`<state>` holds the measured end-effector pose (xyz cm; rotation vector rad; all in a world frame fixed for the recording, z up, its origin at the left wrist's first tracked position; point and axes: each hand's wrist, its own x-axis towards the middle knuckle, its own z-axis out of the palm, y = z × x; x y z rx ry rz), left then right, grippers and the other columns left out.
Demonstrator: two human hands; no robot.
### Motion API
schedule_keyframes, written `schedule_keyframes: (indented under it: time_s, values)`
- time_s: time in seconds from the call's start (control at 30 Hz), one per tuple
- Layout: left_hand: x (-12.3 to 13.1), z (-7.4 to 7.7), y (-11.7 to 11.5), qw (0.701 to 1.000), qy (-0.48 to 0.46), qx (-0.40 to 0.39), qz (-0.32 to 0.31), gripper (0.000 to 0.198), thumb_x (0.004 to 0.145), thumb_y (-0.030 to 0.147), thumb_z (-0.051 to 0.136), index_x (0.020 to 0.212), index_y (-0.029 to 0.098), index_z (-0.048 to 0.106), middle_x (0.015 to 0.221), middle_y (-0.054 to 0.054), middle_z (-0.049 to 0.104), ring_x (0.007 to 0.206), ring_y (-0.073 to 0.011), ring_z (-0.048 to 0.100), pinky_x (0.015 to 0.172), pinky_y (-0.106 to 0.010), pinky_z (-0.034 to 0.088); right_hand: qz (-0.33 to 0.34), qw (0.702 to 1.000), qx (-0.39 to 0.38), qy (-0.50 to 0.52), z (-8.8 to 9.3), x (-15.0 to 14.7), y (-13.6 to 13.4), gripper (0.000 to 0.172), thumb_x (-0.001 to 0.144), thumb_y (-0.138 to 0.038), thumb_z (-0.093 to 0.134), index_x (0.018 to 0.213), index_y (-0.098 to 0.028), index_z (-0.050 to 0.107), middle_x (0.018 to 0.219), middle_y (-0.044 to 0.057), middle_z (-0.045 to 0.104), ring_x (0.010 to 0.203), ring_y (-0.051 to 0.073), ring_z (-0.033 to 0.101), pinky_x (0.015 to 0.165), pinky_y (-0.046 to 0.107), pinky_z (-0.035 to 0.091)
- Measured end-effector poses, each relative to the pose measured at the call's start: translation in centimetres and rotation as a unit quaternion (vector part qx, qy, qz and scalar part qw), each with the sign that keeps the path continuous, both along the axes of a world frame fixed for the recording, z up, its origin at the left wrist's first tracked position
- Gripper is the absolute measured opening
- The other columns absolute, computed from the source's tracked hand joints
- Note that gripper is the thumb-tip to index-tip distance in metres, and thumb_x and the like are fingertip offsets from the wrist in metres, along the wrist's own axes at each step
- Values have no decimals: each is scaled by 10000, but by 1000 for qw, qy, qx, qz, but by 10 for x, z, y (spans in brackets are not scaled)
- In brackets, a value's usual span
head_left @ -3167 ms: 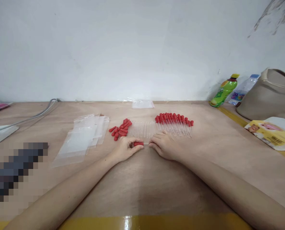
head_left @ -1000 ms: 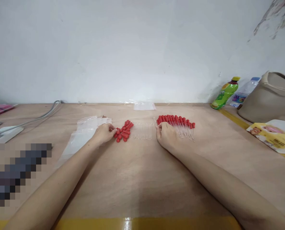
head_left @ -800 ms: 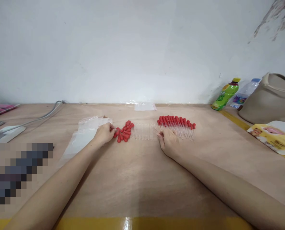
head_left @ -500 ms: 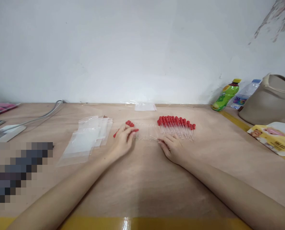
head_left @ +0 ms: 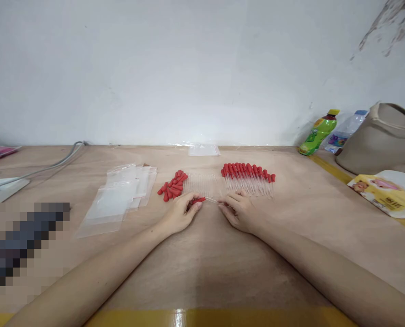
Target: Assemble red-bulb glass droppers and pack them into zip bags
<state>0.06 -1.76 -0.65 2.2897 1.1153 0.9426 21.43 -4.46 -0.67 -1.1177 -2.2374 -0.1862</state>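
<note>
Left hand pinches red bulb, right hand pinches clear tube, ends meeting; loose bulbs, bare tubes, red-capped tubes toward far edge of table.

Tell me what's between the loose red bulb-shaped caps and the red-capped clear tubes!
A row of thin clear uncapped tubes lies there, shown in the head view.

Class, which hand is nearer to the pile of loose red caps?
Left. The left hand is just on the near side of the pile of loose red caps; the right hand is farther off, to the right.
</note>
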Motion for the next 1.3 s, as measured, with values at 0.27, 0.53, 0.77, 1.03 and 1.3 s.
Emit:
schedule_keyframes:
  time_s: [0.27, 0.53, 0.77, 1.03, 1.3]
  values:
    - [-2, -11, 5, 981, -129, -136, -48, 235, 814, 349, 508, 854, 127, 573, 671, -21, 591, 565, -109, 567, 530, -226, 476, 67, 995, -59, 51, -3, -5, 0, 171, 854, -241, 445, 895, -177, 598, 732, 21, 593, 663, 124, 511, 669, 263, 367]
    - [-6, -5, 1, 981, -113, -136, -76, 240, 813, 331, 516, 869, 119, 615, 601, -8, 576, 514, -90, 531, 513, -207, 457, 82, 979, -169, 82, 9, -1, 2, 165, 851, -251, 478, 855, -201, 635, 708, -4, 591, 646, 110, 515, 674, 263, 353]
    - [-5, -2, -2, 997, 14, -47, -56, 233, 829, 322, 497, 865, 156, 658, 639, -9, 619, 540, -92, 528, 492, -182, 403, 16, 998, -48, -45, 17, 0, -6, 177, 838, -222, 483, 846, -218, 660, 725, 9, 608, 647, 122, 489, 665, 287, 314]
    - [-2, 1, -5, 999, 0, -22, -29, 217, 808, 320, 537, 913, 171, 655, 756, -15, 670, 589, -102, 558, 539, -192, 426, 44, 990, -109, 81, 3, 9, 3, 149, 835, -237, 479, 891, -161, 594, 765, 31, 592, 662, 114, 514, 613, 235, 403]
    - [-2, -3, -9, 991, -35, -115, -57, 215, 804, 303, 543, 888, 134, 647, 627, -6, 617, 496, -85, 552, 477, -177, 432, 62, 990, -101, 77, 6, 1, -2, 161, 848, -193, 423, 792, -166, 572, 718, 31, 588, 692, 127, 518, 637, 240, 400]
